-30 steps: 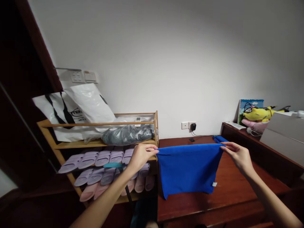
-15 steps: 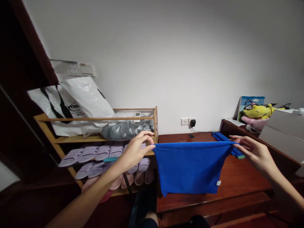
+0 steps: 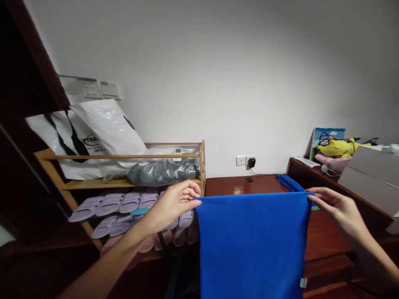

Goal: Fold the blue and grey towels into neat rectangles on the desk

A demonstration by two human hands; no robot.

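A blue towel (image 3: 252, 245) hangs stretched out between my two hands, its top edge nearly straight and its lower end running out of the frame. My left hand (image 3: 182, 201) pinches the top left corner between thumb and fingers. At the top right corner, my right hand (image 3: 333, 203) grips the cloth the same way. A small white tag (image 3: 303, 283) shows low on the towel's right edge. Behind the right corner, a rolled blue bundle (image 3: 289, 182) lies on the reddish-brown wooden surface (image 3: 227, 185), partly hidden by the towel.
On the left stands a wooden rack (image 3: 70, 185) with several lilac slippers (image 3: 107, 204), white bags (image 3: 109, 128) and a plastic-wrapped dark bundle (image 3: 165, 171). At right are a yellow plush toy (image 3: 338, 147) and a white box (image 3: 369, 174). A black plug (image 3: 252, 162) sits in the wall socket.
The towel now hangs longer and flatter, its bottom edge dropping out of view. Both hands are slightly lower and still hold the corners. The view has shifted a little.
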